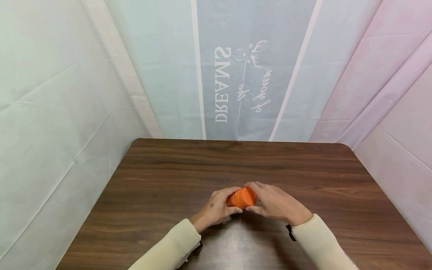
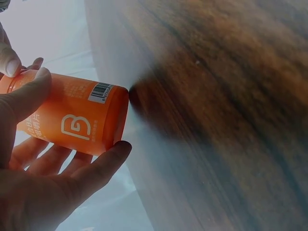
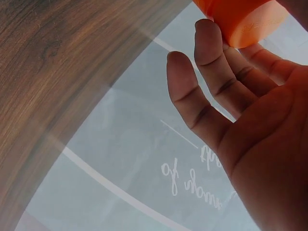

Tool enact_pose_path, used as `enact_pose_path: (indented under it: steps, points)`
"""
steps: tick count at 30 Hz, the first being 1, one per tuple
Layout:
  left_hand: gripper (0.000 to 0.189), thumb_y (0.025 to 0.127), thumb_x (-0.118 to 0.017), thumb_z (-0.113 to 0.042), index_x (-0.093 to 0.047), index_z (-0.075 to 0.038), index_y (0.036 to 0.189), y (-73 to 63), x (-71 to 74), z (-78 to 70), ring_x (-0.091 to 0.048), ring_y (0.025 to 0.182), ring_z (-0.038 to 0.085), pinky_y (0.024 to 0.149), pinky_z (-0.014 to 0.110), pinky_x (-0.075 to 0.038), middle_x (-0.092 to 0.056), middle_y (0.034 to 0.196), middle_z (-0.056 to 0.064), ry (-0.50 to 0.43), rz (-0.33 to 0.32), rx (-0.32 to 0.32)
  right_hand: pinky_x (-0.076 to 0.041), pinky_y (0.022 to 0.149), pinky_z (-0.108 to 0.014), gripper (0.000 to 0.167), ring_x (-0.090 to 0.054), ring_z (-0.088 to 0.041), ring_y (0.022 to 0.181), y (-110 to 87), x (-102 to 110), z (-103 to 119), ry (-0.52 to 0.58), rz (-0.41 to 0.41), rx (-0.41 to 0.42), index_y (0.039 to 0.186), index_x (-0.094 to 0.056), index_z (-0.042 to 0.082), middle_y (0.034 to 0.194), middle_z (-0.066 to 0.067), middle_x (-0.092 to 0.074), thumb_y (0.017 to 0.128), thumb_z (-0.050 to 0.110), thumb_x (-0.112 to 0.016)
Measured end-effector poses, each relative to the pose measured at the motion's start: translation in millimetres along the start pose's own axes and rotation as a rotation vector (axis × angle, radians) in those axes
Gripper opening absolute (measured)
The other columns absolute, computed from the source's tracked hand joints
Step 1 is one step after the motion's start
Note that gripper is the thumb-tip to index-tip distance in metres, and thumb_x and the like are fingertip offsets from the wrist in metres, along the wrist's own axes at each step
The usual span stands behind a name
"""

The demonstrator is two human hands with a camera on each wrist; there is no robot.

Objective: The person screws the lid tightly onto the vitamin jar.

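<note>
An orange bottle (image 1: 236,200) with white print and a barcode lies tilted in my left hand (image 1: 216,206), above the table. In the left wrist view, the left thumb presses one side of the bottle (image 2: 77,110) and the fingers curl under the other side. Its orange lid (image 1: 248,196) points to the right. My right hand (image 1: 276,202) holds the lid between thumb and fingers. From the right wrist view, bent fingertips lie along the lid's edge (image 3: 255,26), while much of the thumb is out of sight.
Beneath both hands is a dark brown wood-grain table (image 1: 168,165) with rounded far corners. Pale cloth (image 1: 67,93) hangs around it, and the back sheet (image 1: 249,22) bears mirrored white lettering.
</note>
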State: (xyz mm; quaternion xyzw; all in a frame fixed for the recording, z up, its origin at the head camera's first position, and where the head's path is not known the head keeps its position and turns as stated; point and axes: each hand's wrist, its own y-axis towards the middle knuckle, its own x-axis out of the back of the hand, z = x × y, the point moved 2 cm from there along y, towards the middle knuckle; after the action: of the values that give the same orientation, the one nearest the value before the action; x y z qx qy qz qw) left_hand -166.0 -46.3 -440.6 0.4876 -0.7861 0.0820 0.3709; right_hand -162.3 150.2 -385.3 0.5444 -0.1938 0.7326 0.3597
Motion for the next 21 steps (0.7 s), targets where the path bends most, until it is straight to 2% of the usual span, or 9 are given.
enact_pose_path:
  steps: [5, 9, 15, 21]
  points:
    - [0.057, 0.082, -0.084, -0.017, -0.06, -0.008, 0.132, -0.1, 0.3, 2.5, -0.063, 0.104, 0.015, 0.089, 0.031, -0.053, -0.067, 0.123, 0.006, -0.009, 0.006, 0.029, -0.049, 0.062, -0.024, 0.054, -0.056, -0.007, 0.072, 2.1, -1, 1, 0.005, 0.011, -0.016, 0.128, -0.054, 0.003, 0.099, 0.0, -0.061, 0.088, 0.03, -0.079]
    - [0.058, 0.083, -0.083, -0.015, -0.058, -0.008, 0.135, -0.9, 3.0, 4.4, -0.063, 0.107, 0.017, 0.092, 0.034, -0.052, -0.066, 0.125, 0.006, -0.053, 0.031, 0.069, -0.05, 0.065, -0.026, 0.055, -0.059, -0.01, 0.077, 4.0, -2, 2, 0.024, 0.01, -0.03, 0.13, -0.053, 0.004, 0.105, -0.001, -0.061, 0.09, 0.034, -0.076]
    - [0.058, 0.084, -0.082, -0.01, -0.056, -0.008, 0.136, -2.8, 5.8, 9.4, -0.059, 0.121, 0.023, 0.1, 0.039, -0.048, -0.063, 0.131, 0.007, -0.194, 0.056, 0.116, -0.055, 0.076, -0.037, 0.07, -0.065, -0.019, 0.09, 2.5, -2, 1, 0.04, 0.018, -0.044, 0.138, -0.05, 0.002, 0.112, -0.005, -0.063, 0.086, 0.039, -0.079]
    - [0.057, 0.083, -0.082, -0.006, -0.055, -0.004, 0.133, -3.9, 7.1, 15.5, -0.056, 0.126, 0.026, 0.103, 0.037, -0.045, -0.061, 0.132, 0.01, -0.332, 0.056, 0.16, -0.054, 0.075, -0.042, 0.072, -0.065, -0.023, 0.089, -4.8, -3, -7, 0.068, 0.085, -0.148, 0.138, -0.051, -0.001, 0.104, -0.007, -0.065, 0.086, 0.04, -0.079]
